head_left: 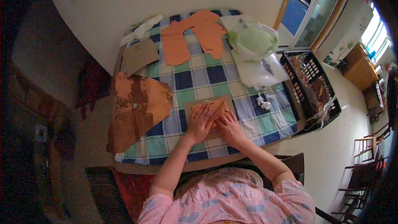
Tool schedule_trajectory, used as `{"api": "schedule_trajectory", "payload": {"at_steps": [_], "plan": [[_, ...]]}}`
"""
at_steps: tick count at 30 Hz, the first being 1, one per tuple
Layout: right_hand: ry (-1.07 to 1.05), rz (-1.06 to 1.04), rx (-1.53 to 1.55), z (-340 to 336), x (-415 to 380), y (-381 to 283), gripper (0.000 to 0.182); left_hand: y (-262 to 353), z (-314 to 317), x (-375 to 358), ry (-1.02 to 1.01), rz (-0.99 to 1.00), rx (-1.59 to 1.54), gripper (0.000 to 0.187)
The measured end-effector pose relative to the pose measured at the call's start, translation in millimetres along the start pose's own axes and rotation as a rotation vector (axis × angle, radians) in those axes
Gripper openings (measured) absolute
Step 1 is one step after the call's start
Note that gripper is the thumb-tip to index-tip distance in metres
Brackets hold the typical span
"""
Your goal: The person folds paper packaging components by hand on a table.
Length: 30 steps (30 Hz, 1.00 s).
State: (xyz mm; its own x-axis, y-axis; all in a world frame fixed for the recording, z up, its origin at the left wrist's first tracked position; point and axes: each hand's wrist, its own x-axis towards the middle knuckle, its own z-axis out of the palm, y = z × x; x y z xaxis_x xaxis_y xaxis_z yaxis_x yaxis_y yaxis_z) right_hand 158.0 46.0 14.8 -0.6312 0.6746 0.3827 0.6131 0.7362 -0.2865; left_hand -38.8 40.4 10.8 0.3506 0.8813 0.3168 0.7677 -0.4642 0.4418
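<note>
An orange folded garment point(216, 108) lies on a tan cardboard sheet point(189, 107) near the table's front edge. My left hand point(199, 121) rests flat on the garment's left part, its fingers stretched forward. On the right side, my right hand point(229, 127) touches the garment with its fingers extended and slightly bent. Parts of the garment and cardboard are hidden beneath both hands. Farther back, more orange fabric point(175, 47) is spread on the checked tablecloth point(184, 79). To the left, another orange piece point(155, 95) lies partly in shadow.
A second cardboard sheet point(141, 57) lies at the back left. Clear plastic bags point(265, 70) and a pale green bag point(255, 39) lie at the back right. Crumpled white scraps point(263, 102) are nearer. A black crate point(309, 85) stands against the table's right side.
</note>
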Motion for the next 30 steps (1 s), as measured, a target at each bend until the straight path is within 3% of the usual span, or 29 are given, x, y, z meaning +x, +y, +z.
{"api": "schedule_trajectory", "payload": {"at_steps": [4, 14, 22, 25, 30], "plan": [[0.084, -0.024, -0.032, 2.4, 1.4, 0.6, 0.028, 0.9, -0.7, 0.8, -0.003, -0.01, -0.011, 0.053], [-0.07, 0.002, -0.1, -15.2, 8.3, -16.0, 0.03, -3.1, 2.3, 0.1, 0.031, -0.007, -0.101, 0.048], [-0.108, 0.066, 0.098, -13.3, 4.8, -19.8, 0.038, 6.0, -6.4, 2.3, -0.016, 0.005, 0.021, 0.046], [-0.176, 0.05, -0.033, -23.2, 0.4, -26.8, 0.038, 6.0, -2.9, 3.0, -0.037, -0.014, 0.08, 0.045], [0.049, -0.015, 0.081, -13.1, -25.1, -20.0, 0.032, 3.7, 5.1, 0.0, 0.01, 0.016, 0.144, 0.046]]}}
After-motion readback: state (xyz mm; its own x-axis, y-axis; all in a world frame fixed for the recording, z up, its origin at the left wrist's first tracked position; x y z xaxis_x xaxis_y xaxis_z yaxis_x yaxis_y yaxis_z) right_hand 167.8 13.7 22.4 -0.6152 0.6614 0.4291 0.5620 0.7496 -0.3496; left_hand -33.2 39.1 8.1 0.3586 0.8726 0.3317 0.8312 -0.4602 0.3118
